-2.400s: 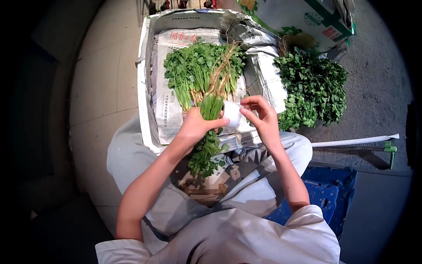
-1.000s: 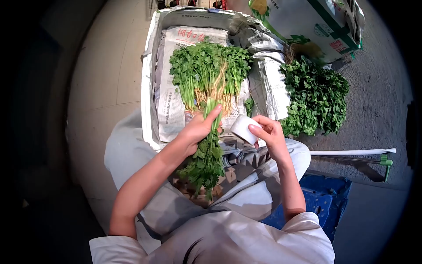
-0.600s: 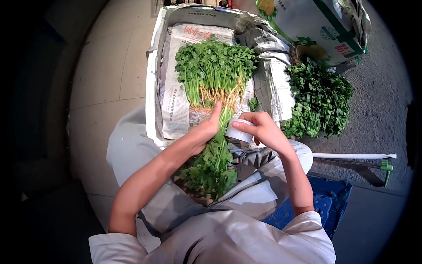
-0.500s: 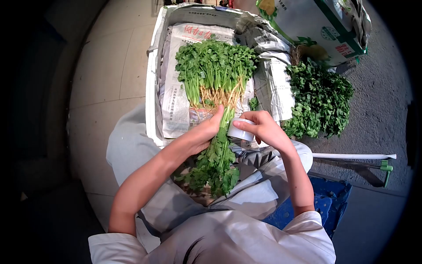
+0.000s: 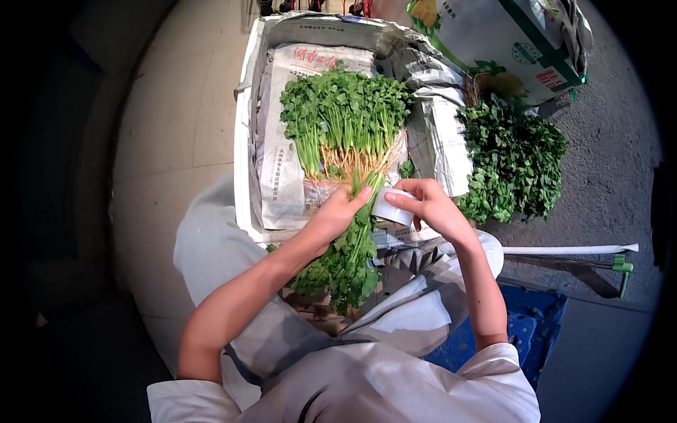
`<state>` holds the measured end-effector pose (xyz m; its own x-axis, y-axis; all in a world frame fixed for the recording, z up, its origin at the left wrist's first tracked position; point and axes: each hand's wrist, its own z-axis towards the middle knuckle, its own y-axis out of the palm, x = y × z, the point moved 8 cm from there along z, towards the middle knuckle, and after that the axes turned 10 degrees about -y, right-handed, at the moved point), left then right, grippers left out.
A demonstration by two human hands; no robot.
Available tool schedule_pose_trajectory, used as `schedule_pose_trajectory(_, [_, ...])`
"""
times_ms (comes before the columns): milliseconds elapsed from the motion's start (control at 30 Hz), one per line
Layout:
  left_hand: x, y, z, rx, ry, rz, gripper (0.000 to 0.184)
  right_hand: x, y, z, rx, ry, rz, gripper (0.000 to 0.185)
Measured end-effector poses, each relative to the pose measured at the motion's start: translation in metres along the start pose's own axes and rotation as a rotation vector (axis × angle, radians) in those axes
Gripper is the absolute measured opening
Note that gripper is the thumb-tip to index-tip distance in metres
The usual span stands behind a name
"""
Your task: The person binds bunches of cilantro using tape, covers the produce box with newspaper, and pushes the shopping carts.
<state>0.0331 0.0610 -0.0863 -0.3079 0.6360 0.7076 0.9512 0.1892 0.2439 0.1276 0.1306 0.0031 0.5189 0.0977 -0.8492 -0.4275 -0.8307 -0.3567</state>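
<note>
My left hand [image 5: 337, 217] is closed round the stems of a bunch of coriander [image 5: 350, 264]. Its roots point away from me into the box, and its leaves hang over my lap. In my right hand [image 5: 436, 213], thumb and fingers grip a roll of white tape [image 5: 393, 206], held against the right side of the stems. Whether a strip is stuck to the stems I cannot tell. Just beyond both hands, more coriander [image 5: 345, 106] lies in a row, roots towards me, on newspaper [image 5: 276, 194] inside a white box [image 5: 244, 141].
Right of the box, a heap of darker leafy greens [image 5: 511, 162] lies on the ground. A white and green printed carton [image 5: 486, 39] stands behind it. A white pole [image 5: 564, 249] and a green-ended rod [image 5: 623, 266] lie at the right, near something blue [image 5: 539, 317] beside me.
My left thumb has come down from pointing upward to lie across the stems. The bunch and the roll of tape have shifted slightly; both hands keep their hold.
</note>
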Motion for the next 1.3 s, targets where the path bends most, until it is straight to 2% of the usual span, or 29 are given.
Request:
schedule_pose_trajectory(67, [0.001,0.000,0.004,-0.011,0.112,0.150,0.045,0.001,0.004,0.003,0.012,-0.001,-0.005,0.031])
schedule_pose_trajectory(100, [-0.003,0.000,0.006,-0.013,0.107,0.151,0.045,-0.001,0.006,0.005,0.010,-0.004,-0.010,0.032])
schedule_pose_trajectory(167, [0.002,-0.003,0.006,0.041,0.228,0.195,0.053,-0.002,0.007,0.009,0.014,-0.012,-0.056,0.031])
schedule_pose_trajectory(300, [0.012,-0.004,0.000,0.070,0.279,0.246,0.057,-0.002,0.009,0.015,0.024,0.018,-0.094,0.033])
schedule_pose_trajectory(433, [0.018,0.004,-0.006,0.022,0.308,0.307,0.056,0.001,0.007,0.019,0.030,-0.010,-0.123,0.034])
schedule_pose_trajectory(500, [0.021,0.007,-0.009,0.001,0.386,0.271,0.053,-0.001,0.006,0.018,0.024,0.001,-0.128,0.034])
schedule_pose_trajectory(633, [0.009,0.007,-0.002,-0.033,0.229,0.330,0.048,-0.002,0.006,0.019,0.011,0.046,-0.177,0.035])
schedule_pose_trajectory(700, [0.013,0.000,0.000,0.097,0.381,0.391,0.045,0.000,0.007,0.020,0.009,0.040,-0.155,0.036])
schedule_pose_trajectory(767, [0.011,-0.004,0.001,0.168,0.371,0.427,0.042,0.000,0.008,0.020,0.004,0.034,-0.131,0.036])
schedule_pose_trajectory(833, [0.019,-0.007,-0.007,0.240,0.362,0.460,0.039,0.002,0.009,0.017,-0.050,0.046,0.051,0.038])
schedule_pose_trajectory(933, [0.025,-0.005,-0.012,0.206,0.344,0.385,0.034,0.007,0.006,0.009,-0.050,0.080,0.055,0.040])
schedule_pose_trajectory(1033, [0.025,-0.003,-0.007,0.158,0.397,0.391,0.029,0.025,0.008,0.002,-0.127,0.144,0.097,0.035])
schedule_pose_trajectory(1100, [0.026,0.004,-0.006,-0.034,0.393,0.218,0.026,0.032,0.011,-0.007,-0.234,0.205,0.219,0.028])
schedule_pose_trajectory(1133, [0.030,0.004,-0.008,-0.035,0.394,0.219,0.026,0.031,0.008,-0.011,-0.232,0.204,0.220,0.028])
schedule_pose_trajectory(1200, [0.021,0.016,-0.011,-0.270,0.150,0.030,0.023,0.026,0.016,-0.023,-0.331,0.178,0.341,0.027])
schedule_pose_trajectory(1300, [0.016,0.025,-0.019,-0.362,0.030,-0.003,0.026,0.035,0.022,-0.031,-0.354,0.151,0.360,0.029])
